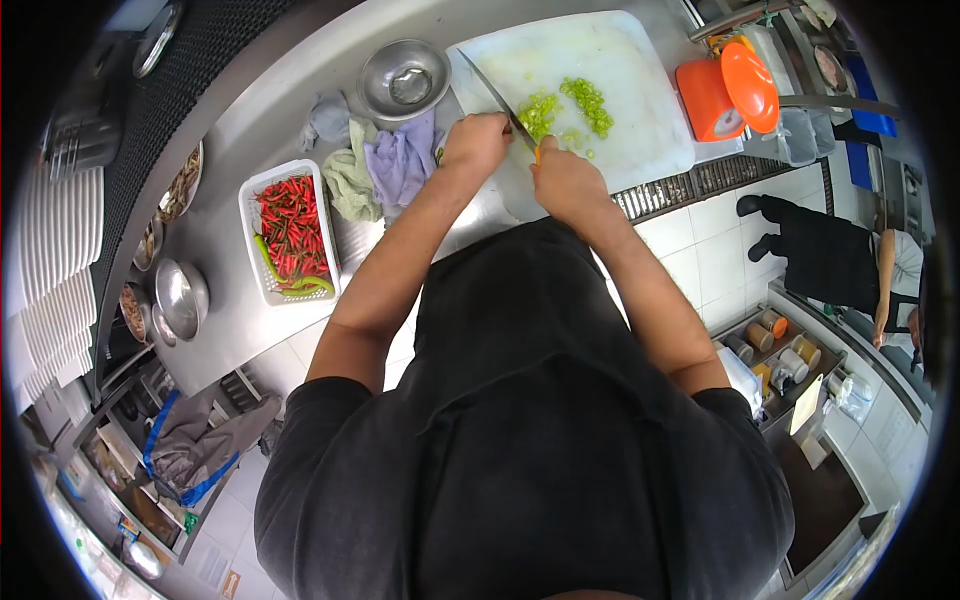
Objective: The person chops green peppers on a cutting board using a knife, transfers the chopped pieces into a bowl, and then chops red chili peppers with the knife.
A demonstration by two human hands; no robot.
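A knife (490,88) with a yellow handle lies in the grip of my right hand (568,182), its blade pointing up and left over the white cutting board (640,110). My left hand (477,142) is closed at the board's left edge, close beside the blade; a bit of green shows by it, but what its fingers hold is hidden. Chopped green pieces (538,113) lie to the right of the blade, with a second pile (590,105) further right. Left of my left hand are a purple cloth (400,160) and a green cloth (350,178).
A metal bowl (430,62) stands beyond the cloths. Red chilies (292,225) fill a white basket (250,240) at the left. An orange scale (705,98) stands right of the board. Further right is another person (825,255). Stacked plates (60,240) line the far left.
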